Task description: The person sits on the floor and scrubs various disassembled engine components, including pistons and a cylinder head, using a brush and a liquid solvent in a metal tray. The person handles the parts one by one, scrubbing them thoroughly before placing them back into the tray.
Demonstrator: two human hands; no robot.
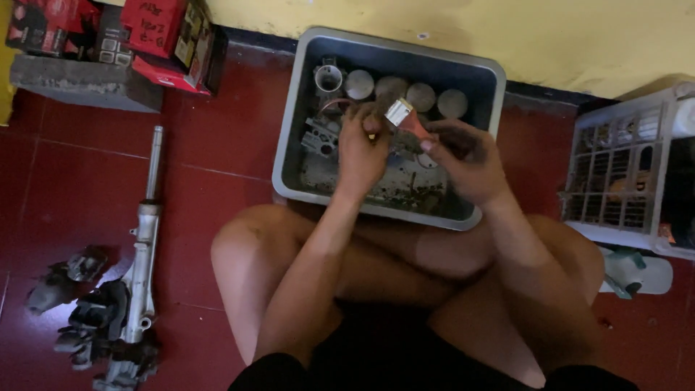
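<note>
I sit cross-legged on a red tiled floor in front of a grey plastic tub (pixel 289 116). My left hand (pixel 360 148) is closed around a small part held over the tub; the part is mostly hidden by my fingers. My right hand (pixel 463 161) grips a paintbrush (pixel 402 116) with a red handle and pale bristles, its bristles close to the left hand's fingertips. Inside the tub lie several round metal pistons (pixel 420 96) in a row, a metal cylinder piece (pixel 328 78) and other dirty engine parts (pixel 318 136).
A long metal steering rack (pixel 145 239) with black rubber boots lies on the floor at left. Red cardboard boxes (pixel 156 29) and a concrete block (pixel 83 83) sit at the far left. A white plastic crate (pixel 622 174) stands at right by a yellow wall.
</note>
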